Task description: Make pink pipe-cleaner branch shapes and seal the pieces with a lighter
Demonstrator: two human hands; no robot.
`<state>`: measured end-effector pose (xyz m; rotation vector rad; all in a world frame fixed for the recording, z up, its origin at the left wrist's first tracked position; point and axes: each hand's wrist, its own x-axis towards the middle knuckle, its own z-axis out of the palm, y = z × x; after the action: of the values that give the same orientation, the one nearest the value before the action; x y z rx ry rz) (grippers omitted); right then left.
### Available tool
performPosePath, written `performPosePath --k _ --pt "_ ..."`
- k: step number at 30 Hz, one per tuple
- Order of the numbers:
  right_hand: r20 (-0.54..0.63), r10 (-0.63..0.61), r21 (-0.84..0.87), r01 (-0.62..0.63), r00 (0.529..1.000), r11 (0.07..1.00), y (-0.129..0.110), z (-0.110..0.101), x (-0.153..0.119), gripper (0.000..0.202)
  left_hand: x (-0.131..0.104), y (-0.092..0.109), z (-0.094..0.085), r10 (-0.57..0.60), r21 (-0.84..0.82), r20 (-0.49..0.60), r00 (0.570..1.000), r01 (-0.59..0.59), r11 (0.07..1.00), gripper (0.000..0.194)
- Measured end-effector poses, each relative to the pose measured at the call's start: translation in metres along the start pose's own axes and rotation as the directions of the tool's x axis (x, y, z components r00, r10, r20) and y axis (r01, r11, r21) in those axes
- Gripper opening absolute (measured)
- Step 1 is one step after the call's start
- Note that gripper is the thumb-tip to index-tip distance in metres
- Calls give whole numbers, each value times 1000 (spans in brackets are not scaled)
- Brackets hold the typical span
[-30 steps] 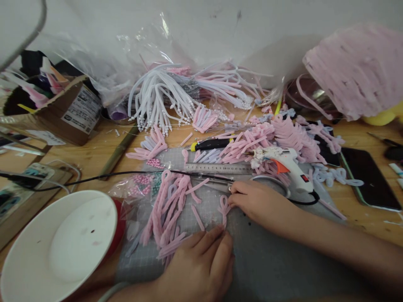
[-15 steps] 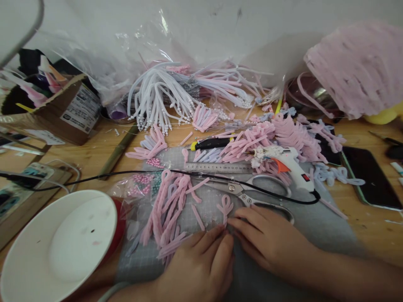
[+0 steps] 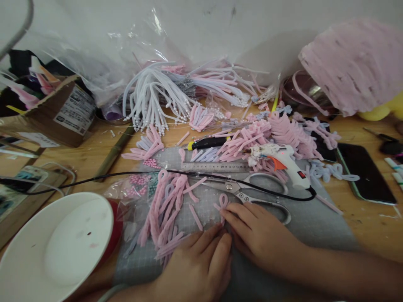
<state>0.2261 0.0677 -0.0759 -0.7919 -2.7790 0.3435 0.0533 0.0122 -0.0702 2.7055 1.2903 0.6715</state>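
Note:
A small pink looped pipe-cleaner piece (image 3: 223, 200) lies low over the grey cutting mat (image 3: 132, 264), its top loop showing. My left hand (image 3: 201, 260) is closed at the bottom of its stem. From the other side, my right hand (image 3: 260, 233) pinches the piece just below the top loop, covering its right side. The fingertips of both hands nearly meet, so the lower stem is hidden. Left of the hands lies a heap of pink and pale-blue pipe-cleaner loops (image 3: 165, 205). Metal scissors (image 3: 241, 192) rest just beyond my right hand.
A white glue gun (image 3: 291, 167) trails a black cable across the mat. Nearby are a steel ruler (image 3: 217, 167), a black-and-yellow cutter (image 3: 208, 143) and pink pipe-cleaner pieces (image 3: 252, 138). A white bowl (image 3: 75, 239) stands left, a phone (image 3: 367, 172) right, a cardboard box (image 3: 72, 113) back left.
My right fingers have moved up the pink piece and now cover its right-hand loop. My left hand stays at the stem. The whole view has shifted slightly.

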Motion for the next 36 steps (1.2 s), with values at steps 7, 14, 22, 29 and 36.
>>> performPosePath --k 7,14,22,29,36 --pt "48 4 -21 -3 999 1000 -1 -1 0 34 0 1 -1 19 -8 -13 1000 -19 1000 22" --pt "80 34 -10 -33 996 999 -3 -1 2 36 0 1 2 17 -8 -17 1000 -17 1000 21" --pt "51 51 80 -55 997 995 -1 -4 1 30 -2 1 -3 -56 -67 25 998 58 996 30" --pt "10 118 31 -119 993 992 5 -5 -2 23 -1 -12 -9 -33 -39 144 989 39 998 27" --pt "6 66 -68 -66 998 996 10 -1 0 23 -2 -10 -3 -49 -4 258 965 51 999 20"
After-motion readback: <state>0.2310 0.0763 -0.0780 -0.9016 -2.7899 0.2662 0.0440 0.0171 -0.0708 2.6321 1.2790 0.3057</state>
